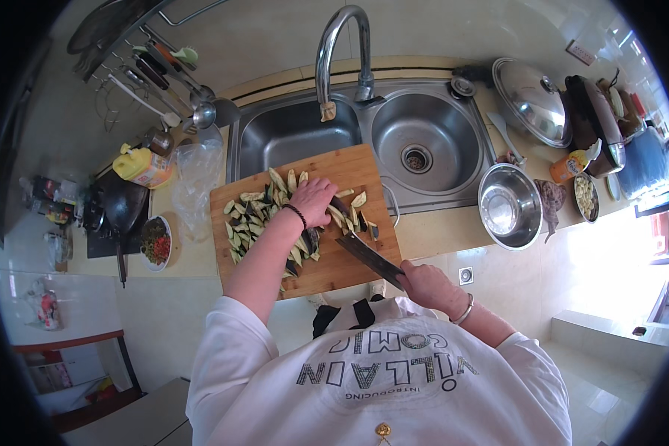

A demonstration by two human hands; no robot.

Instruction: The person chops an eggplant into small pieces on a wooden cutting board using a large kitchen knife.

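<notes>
A wooden cutting board [334,273] lies tilted at the counter's front edge, partly over the sink. Many cut eggplant pieces [248,226] are spread over its left half, and a smaller group of eggplant strips [358,214] lies at its right. Between them my left hand [314,202] rests palm down on eggplant, fingers bent over pieces that it partly hides; whether it grips any is unclear. My right hand [428,285] holds a cleaver [369,259] by the handle at the board's lower right. The blade's far end is beside the strips, and its edge is hard to make out.
Behind the board is a double steel sink [423,139] with a curved faucet [343,33]. To the right stand a metal bowl [510,206], a domed lid [529,100] and a bowl of pale pieces [585,198]. Leftward are a plastic bag [197,178], a plate of chopped peppers [156,243] and a wok [124,200].
</notes>
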